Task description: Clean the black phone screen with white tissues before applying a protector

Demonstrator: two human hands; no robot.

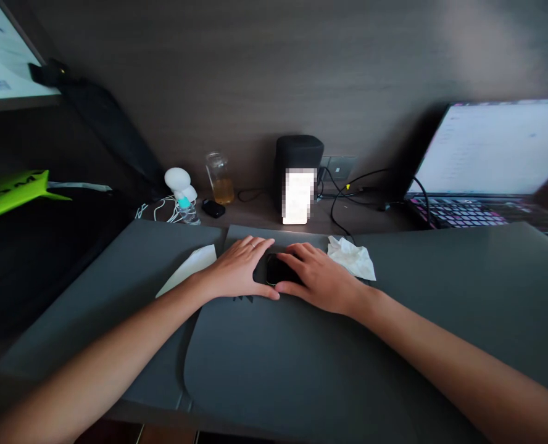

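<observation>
A small black glossy object (278,271) with rounded corners lies on the grey mat, partly covered by fingers; its exact kind is not clear. My right hand (318,277) has its fingers and thumb around the right side of this object. On the other side, my left hand (246,268), with a ring on one finger, curves in a wide C, thumb and fingers apart, near the object's left end. A flat white paper (190,268) sits left of my left hand, and a crumpled white tissue (352,258) is just beyond my right wrist.
Behind the grey mat (302,376) stand a black speaker-like box (299,148), a lit, blurred-out screen (297,197), a jar of amber liquid (222,185) and a small bottle (188,211). An open laptop (491,151) is at right, with cables (348,194) beside it. A dark bag (47,259) occupies the left.
</observation>
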